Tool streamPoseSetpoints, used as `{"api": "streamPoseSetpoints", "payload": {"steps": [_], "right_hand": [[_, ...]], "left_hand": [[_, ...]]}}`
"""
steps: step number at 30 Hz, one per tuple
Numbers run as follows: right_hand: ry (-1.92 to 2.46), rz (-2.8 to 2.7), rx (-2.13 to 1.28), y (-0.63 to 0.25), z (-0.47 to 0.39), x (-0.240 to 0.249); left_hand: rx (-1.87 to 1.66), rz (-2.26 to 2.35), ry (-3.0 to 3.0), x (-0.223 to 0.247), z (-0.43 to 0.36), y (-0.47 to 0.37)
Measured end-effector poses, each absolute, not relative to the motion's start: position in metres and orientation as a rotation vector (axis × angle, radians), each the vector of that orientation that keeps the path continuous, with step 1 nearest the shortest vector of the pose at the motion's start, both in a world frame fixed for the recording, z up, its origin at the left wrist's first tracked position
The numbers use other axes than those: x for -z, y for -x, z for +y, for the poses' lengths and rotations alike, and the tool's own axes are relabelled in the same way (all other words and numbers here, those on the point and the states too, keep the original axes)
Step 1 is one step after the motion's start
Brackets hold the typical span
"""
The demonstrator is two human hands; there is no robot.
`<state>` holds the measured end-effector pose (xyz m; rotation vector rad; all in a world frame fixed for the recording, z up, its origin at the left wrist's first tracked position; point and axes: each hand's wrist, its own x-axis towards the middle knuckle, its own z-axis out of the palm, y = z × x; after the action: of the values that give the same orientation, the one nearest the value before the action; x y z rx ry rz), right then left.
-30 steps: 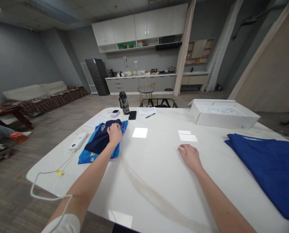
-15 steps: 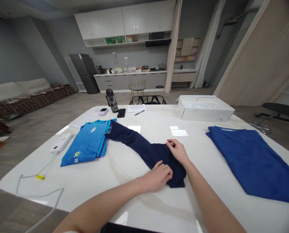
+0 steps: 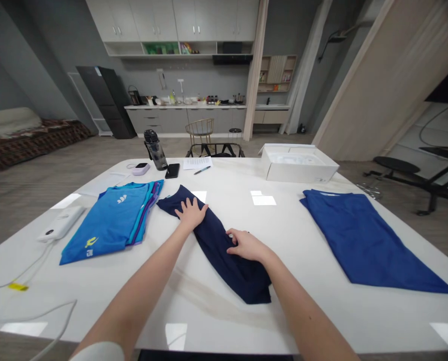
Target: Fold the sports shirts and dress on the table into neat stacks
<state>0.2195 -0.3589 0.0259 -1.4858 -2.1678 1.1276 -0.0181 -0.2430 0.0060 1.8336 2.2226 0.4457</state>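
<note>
A navy garment [image 3: 218, 245], folded into a long strip, lies slantwise on the white table in front of me. Its exact kind is not clear. My left hand [image 3: 191, 214] presses flat on its far end, fingers spread. Partway down the strip's right edge rests my right hand [image 3: 248, 245], with thumb and forefinger curved and apart over the cloth. Left of the strip is a stack of folded shirts [image 3: 111, 215], bright blue on top with purple and teal edges below. A royal blue folded garment [image 3: 367, 240] lies to the right.
At the back of the table [image 3: 224, 333] are a dark bottle [image 3: 156, 151], a phone [image 3: 172, 171], a pen [image 3: 202, 170], a sheet of paper [image 3: 194, 163] and an open white box [image 3: 299, 168]. A white device [image 3: 61, 224] with a cable [image 3: 64, 321] lies at left.
The navy garment's far end has come away from the shirt stack, and the strip lies straighter. My left hand has moved from the near end to the far end and spread open. My right hand shifted left.
</note>
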Motion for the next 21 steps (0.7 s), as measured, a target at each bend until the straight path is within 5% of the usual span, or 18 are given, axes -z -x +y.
{"api": "streamPoseSetpoints", "payload": {"steps": [12,21], "right_hand": [[1.358,-1.748,-2.412,-0.212,-0.369,-0.032],[1.491,-2.017,-2.379,-0.243,-0.358,-0.048]], "left_hand": [[-0.462,1.779,-2.260,0.012,-0.177,-0.085],[-1.126,1.533,-1.691,0.016,-0.176,-0.118]]}}
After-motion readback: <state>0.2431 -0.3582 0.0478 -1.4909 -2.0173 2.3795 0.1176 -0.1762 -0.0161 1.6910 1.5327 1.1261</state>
